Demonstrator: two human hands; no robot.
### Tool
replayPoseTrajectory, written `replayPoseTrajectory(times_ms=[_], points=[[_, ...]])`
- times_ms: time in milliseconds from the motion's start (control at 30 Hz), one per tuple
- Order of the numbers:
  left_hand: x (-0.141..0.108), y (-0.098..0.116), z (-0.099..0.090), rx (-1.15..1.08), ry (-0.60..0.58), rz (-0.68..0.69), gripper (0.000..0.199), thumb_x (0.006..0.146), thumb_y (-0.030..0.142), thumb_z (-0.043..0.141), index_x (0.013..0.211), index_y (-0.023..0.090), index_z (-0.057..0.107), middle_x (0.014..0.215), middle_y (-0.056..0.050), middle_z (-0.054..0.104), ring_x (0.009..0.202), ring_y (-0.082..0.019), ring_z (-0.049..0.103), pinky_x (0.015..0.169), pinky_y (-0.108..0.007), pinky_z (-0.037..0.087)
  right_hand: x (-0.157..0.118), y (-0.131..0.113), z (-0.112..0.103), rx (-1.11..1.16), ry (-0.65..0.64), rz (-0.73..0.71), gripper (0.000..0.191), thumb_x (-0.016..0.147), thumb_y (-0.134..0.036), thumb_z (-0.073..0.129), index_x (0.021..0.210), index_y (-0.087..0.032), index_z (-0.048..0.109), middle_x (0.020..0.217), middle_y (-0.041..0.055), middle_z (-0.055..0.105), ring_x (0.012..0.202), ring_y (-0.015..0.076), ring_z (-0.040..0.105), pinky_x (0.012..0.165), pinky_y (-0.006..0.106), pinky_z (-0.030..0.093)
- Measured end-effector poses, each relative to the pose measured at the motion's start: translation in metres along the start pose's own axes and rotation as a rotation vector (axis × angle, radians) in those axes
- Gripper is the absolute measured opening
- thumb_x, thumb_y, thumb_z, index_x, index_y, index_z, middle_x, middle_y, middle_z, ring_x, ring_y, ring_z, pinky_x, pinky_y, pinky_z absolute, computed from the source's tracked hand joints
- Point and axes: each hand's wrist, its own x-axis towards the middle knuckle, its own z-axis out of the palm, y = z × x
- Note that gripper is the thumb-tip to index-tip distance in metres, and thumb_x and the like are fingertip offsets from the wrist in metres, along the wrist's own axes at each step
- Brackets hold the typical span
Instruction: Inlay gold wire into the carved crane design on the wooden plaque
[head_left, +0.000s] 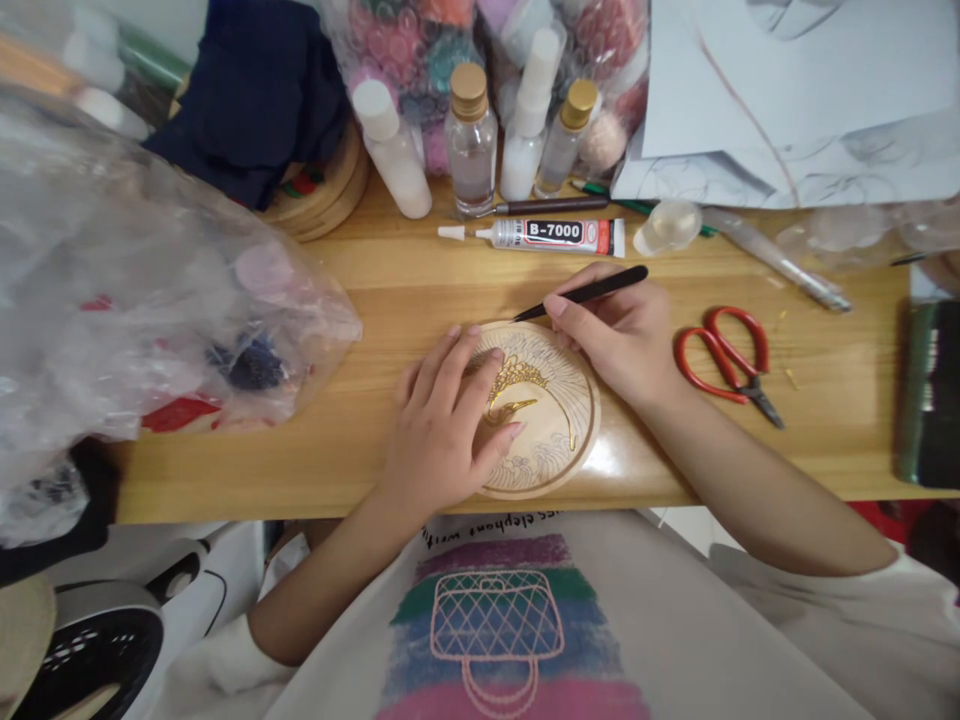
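Note:
A round pale wooden plaque [556,478] lies at the front of the table, printed with fine lines of waves and rays. Raised gold wire [519,378] forms a bird-like shape with a long curved line on it. My left hand [448,425] rests flat over the plaque's left side, fingers spread, hiding part of the wire shape. Pinched in my right hand [619,335] are black tweezers [592,289], slanted down to the left, their tip by the plaque's top edge. That hand sits at the plaque's upper right rim.
Red-handled pliers [731,362] lie to the right, beside small gold wire bits [787,365]. Behind the plaque are a B-7000 glue tube [555,236] and several bottles [471,140]. A clear plastic bag [172,290] covers the left side; paper sheets [810,90] lie back right.

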Motion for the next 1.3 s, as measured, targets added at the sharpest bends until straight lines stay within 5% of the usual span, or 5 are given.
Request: replayPoseTrajectory(times_ms=[233, 700, 933, 1300], points=[[0.0015, 0.0008, 0.0009, 0.047, 0.034, 0.02, 0.055, 0.096, 0.046, 0.05, 0.137, 0.009, 0.049, 0.145, -0.023, 0.052, 0.139, -0.034, 0.046, 0.109, -0.045, 0.035, -0.0001, -0.0012, 0.0003, 0.013, 0.012, -0.01, 0.028, 0.079, -0.048, 0.076, 0.075, -0.024, 0.062, 0.065, -0.0019, 0.058, 0.056, 0.011, 0.052, 0.05, 0.029, 0.043], [0.0003, 0.0001, 0.0004, 0.047, 0.026, 0.031, 0.049, 0.095, 0.041, 0.054, 0.137, 0.014, 0.052, 0.147, -0.022, 0.05, 0.141, -0.035, 0.044, 0.108, -0.047, 0.036, -0.0003, -0.0027, 0.0015, 0.015, 0.019, -0.024, 0.034, 0.076, -0.055, 0.076, 0.074, -0.024, 0.063, 0.06, -0.003, 0.056, 0.05, 0.0091, 0.047, 0.046, 0.027, 0.038], [0.0007, -0.0011, -0.001, -0.035, 0.01, -0.012, 0.062, 0.095, 0.045, 0.053, 0.148, 0.015, 0.037, 0.148, -0.02, 0.05, 0.141, -0.033, 0.043, 0.112, -0.044, 0.032, 0.0, -0.0017, 0.0011, 0.013, 0.017, -0.01, 0.031, 0.077, -0.052, 0.077, 0.074, -0.024, 0.063, 0.063, -0.0023, 0.058, 0.053, 0.0099, 0.05, 0.048, 0.028, 0.041], [-0.0003, -0.0016, -0.0001, -0.031, 0.012, 0.002, 0.051, 0.095, 0.042, 0.054, 0.14, 0.018, 0.048, 0.149, -0.019, 0.048, 0.141, -0.035, 0.043, 0.111, -0.047, 0.033, -0.0005, -0.0019, 0.0004, -0.005, 0.001, -0.003, 0.027, 0.08, -0.047, 0.075, 0.076, -0.024, 0.063, 0.067, -0.001, 0.06, 0.058, 0.0115, 0.056, 0.052, 0.028, 0.045]])
